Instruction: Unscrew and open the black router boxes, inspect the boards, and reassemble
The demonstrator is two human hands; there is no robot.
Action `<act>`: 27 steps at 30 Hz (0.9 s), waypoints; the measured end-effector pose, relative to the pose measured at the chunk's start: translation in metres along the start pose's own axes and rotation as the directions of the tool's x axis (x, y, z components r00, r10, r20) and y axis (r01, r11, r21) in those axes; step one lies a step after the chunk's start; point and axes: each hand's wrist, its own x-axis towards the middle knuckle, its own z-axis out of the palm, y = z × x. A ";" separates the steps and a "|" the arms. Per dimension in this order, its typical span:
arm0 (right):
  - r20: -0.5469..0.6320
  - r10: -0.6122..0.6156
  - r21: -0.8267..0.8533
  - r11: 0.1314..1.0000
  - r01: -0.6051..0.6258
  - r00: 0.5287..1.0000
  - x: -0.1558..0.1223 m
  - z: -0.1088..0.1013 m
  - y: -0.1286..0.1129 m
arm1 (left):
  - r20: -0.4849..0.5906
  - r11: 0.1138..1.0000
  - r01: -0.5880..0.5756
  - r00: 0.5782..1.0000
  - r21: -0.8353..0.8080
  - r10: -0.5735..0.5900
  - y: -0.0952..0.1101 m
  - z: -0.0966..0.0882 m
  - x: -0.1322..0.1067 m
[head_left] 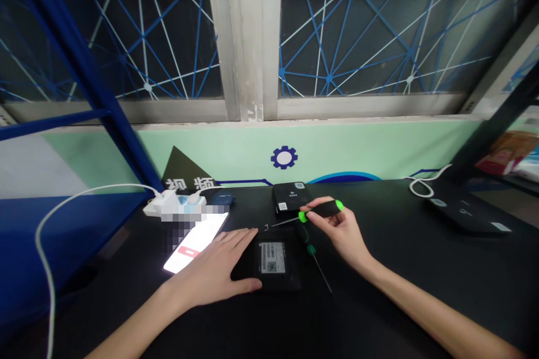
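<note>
1. Risk: a small metal piece (266, 227) lies just beside the shaft tip of the green-and-black screwdriver (324, 209). A knock from the tip could flick it across the black tabletop (400, 275), where it would be hard to spot.
2. Risk: a second green-collared screwdriver (309, 249) lies loose just beside the black case (280, 277), below the right hand (339, 230). A bump from the wrist could roll it or swing it out of place.
3. Risk: the lit phone (196, 241) lies just beside the left hand (210, 272), at about 9 o'clock from the black case. Shoving the case that way could push into it.
4. Black case: flat, matte, white barcode label on top, mid-table, at about 6 o'clock from a smaller black box (290, 197).
5. Fingers: left spread wide, flat on the case, not gripping; right in a narrow pinch on the screwdriver handle, shaft pointing to about 9 o'clock.
</note>
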 end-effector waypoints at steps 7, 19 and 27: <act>0.082 0.035 0.046 0.998 -0.039 0.996 -0.004 0.006 0.007 | 0.006 1.000 0.005 1.000 -0.004 -0.005 0.001 -0.001 0.000; 0.050 0.018 0.007 1.000 -0.019 0.999 -0.007 0.004 0.006 | 0.011 1.000 0.008 1.000 0.001 -0.008 0.000 0.000 0.000; -0.049 -0.113 -0.132 0.986 0.106 0.992 -0.005 0.002 0.003 | 0.021 1.000 0.014 1.000 -0.003 -0.014 0.001 -0.001 0.000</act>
